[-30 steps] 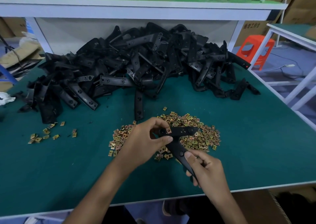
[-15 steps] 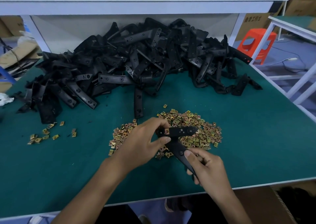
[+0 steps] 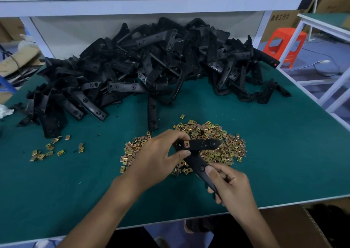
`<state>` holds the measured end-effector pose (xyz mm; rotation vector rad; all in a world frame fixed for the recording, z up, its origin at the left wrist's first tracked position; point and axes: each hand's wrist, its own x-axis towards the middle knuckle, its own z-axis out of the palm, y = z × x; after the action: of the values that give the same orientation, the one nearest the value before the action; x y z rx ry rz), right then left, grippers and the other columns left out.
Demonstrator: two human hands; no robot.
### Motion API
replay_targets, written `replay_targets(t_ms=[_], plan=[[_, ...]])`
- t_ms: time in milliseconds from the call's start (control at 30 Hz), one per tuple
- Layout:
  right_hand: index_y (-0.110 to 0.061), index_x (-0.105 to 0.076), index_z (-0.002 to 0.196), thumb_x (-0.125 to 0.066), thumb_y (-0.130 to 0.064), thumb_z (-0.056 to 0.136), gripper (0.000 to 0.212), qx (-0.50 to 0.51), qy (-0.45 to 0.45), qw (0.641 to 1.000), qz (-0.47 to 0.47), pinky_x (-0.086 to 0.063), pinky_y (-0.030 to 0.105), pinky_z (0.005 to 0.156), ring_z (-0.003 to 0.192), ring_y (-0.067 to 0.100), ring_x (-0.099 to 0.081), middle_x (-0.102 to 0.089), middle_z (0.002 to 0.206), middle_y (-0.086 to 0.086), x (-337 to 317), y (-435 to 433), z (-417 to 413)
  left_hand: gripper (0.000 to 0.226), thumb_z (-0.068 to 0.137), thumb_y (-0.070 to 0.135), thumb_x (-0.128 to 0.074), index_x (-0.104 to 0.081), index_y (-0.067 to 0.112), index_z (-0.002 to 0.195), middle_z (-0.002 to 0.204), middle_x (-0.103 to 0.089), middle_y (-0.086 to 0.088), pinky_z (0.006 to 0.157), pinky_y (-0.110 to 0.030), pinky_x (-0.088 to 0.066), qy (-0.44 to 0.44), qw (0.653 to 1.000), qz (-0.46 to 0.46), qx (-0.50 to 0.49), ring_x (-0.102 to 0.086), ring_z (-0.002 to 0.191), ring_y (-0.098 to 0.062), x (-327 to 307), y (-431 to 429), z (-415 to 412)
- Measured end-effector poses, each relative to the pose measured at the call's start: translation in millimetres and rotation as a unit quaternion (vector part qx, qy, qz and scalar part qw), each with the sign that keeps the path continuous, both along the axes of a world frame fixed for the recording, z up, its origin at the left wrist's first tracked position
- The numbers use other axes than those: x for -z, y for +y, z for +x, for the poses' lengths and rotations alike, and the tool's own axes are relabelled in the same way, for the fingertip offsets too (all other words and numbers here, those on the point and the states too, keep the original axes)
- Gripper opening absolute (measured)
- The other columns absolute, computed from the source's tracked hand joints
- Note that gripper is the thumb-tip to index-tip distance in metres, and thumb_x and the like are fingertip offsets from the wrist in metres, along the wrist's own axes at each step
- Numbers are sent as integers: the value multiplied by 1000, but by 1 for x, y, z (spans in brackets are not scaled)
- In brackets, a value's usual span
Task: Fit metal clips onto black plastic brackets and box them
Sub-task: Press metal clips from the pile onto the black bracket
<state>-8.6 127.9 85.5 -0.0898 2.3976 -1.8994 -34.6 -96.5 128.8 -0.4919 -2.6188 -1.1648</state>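
Seating the clip (image 3: 187,144) squarely on the bracket (image 3: 204,145) looks to be the step in hand; the bracket is held just above the tabletop (image 3: 284,153), toward the middle of its near edge and over the near side of the clip heap (image 3: 212,132). The left hand (image 3: 157,157) pinches the end of the bracket's upper arm, forefinger curled over the top and thumb below, both close beside the brass-coloured clip that sits on that arm; the right hand (image 3: 233,187) is wrapped round the lower arm, thumb pressed along it and fingers curled beneath. To do it well, I judge, the right hand should hold the bracket steady while the left thumb pushes the clip straight along the arm until its hole sits over the bracket's hole; a skewed push could jam it or spring it off into the heap. Whether the clip is fully home cannot be told from here. More holes show on both arms, so further clips may be wanted; the heap lies just beneath for picking. The pile of brackets (image 3: 151,68) lies along the far edge, and a small scatter of clips (image 3: 49,149) near the left edge; a cardboard box (image 3: 295,227) shows below the near right corner, likely where the finished piece goes.
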Motion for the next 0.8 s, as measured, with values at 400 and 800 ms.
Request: replay_targets(t_ms=[400, 800], plan=[[-42, -74, 98, -58, -60, 84, 28, 3, 9, 1000, 3, -50, 36, 48, 42, 21, -57, -68, 61, 3, -1, -1, 1, 19, 103, 24, -55, -74, 21, 102, 95, -72, 10, 76, -26, -52, -116, 978, -102, -140, -66, 90, -10, -1, -1, -122], [-46, -72, 98, -61, -48, 95, 12, 1, 6, 1000, -2, -47, 26, 47, 41, 16, -56, -69, 62, 3, 0, 1, -2, 17, 96, 28, -67, -63, 12, 91, 95, -67, -6, 82, -38, -51, -127, 958, -200, -163, -62, 92, -26, 28, 13, -153]])
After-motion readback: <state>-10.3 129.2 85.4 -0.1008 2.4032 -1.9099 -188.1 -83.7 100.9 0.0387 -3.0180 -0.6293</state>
